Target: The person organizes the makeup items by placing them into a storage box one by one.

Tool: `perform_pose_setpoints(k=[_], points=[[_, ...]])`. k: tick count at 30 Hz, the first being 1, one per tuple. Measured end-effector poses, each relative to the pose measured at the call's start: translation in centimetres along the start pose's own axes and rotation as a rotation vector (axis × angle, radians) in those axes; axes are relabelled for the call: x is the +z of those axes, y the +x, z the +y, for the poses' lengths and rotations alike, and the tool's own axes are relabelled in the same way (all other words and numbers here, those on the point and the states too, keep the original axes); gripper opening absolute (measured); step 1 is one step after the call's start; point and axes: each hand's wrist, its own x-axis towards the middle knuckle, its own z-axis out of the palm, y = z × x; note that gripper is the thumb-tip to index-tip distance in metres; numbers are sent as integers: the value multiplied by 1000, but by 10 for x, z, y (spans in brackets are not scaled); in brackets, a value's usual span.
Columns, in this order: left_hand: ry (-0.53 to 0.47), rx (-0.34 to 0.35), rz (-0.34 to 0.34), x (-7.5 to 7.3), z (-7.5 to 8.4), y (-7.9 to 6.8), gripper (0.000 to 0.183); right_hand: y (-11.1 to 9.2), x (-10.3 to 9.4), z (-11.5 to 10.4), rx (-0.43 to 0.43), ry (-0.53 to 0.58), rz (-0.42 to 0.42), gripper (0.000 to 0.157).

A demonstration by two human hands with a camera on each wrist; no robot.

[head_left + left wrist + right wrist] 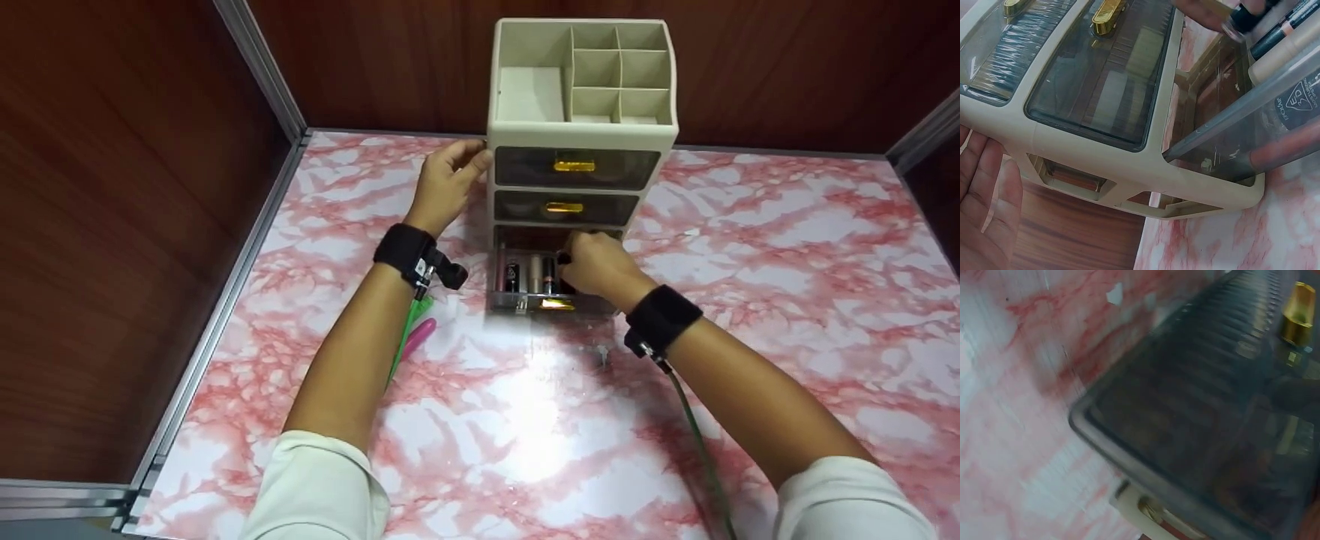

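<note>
A cream drawer organizer (585,133) stands at the back of the table, its bottom clear drawer (529,302) pulled out. My right hand (598,262) reaches into that drawer and pinches a small black cosmetic tube (1243,21) with a shiny end. Beside the hand lie a beige-capped tube (535,274), a black tube with lettering (512,276) and a pink tube (1289,145). My left hand (448,180) rests at the organizer's left side with its fingers loosely extended. In the right wrist view the drawer's dark clear wall (1168,410) is blurred.
Two upper drawers with gold handles (574,166) are closed. Open compartments (596,67) top the organizer. Under the left forearm, a pink item (420,337) and a green item (422,306) lie on the marbled table (450,420). Brown panels (390,67) enclose the table's back and sides.
</note>
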Motion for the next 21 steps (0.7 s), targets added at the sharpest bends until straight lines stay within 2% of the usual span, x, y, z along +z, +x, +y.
perform_pose_setpoints(k=[9, 17, 21], points=[[23, -17, 6, -3, 1, -1, 33, 7, 8, -6, -10, 5, -82, 30], [23, -26, -1, -2, 1, 0, 33, 6, 10, -9, -26, 46, -136, 47], [19, -32, -1, -2, 1, 0, 32, 4, 8, -8, -27, 48, -164, 51]])
